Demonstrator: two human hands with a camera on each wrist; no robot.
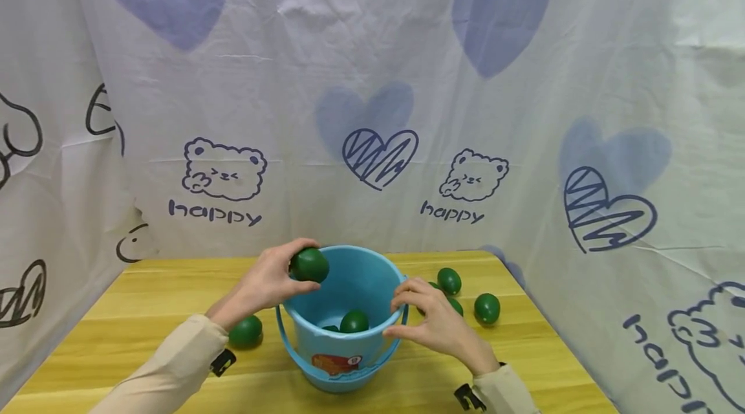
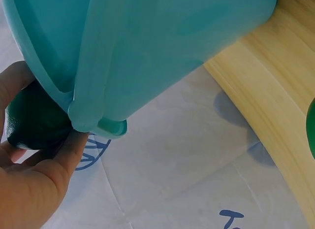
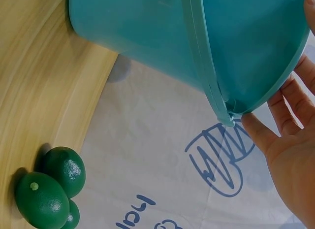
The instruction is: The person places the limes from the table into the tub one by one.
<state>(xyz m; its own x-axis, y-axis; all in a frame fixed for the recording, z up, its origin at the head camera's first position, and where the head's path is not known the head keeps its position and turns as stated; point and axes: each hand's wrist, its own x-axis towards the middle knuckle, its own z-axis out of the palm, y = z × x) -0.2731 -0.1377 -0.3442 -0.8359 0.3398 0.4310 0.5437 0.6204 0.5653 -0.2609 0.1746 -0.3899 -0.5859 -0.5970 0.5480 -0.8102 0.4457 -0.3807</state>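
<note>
In the head view, my left hand (image 1: 268, 278) grips a dark green lime (image 1: 310, 265) at the left rim of a light blue bucket (image 1: 334, 343). The left wrist view shows the same lime (image 2: 37, 118) between thumb and fingers, partly hidden behind the bucket's rim. Inside the bucket lies another lime (image 1: 354, 321), and a bit of green shows beside it. My right hand (image 1: 436, 320) touches the bucket's right rim, its fingers spread and loosely bent. In the right wrist view, the thumb and fingertips of the right hand (image 3: 290, 135) are right at the rim.
One lime (image 1: 246, 332) lies on the wooden table (image 1: 157, 284) left of the bucket. Several more limes (image 1: 486, 308) lie to the right, some partly behind my right hand. A printed white cloth (image 1: 291, 110) hangs behind and beside the table. The bucket's handle (image 1: 285, 336) hangs down in front.
</note>
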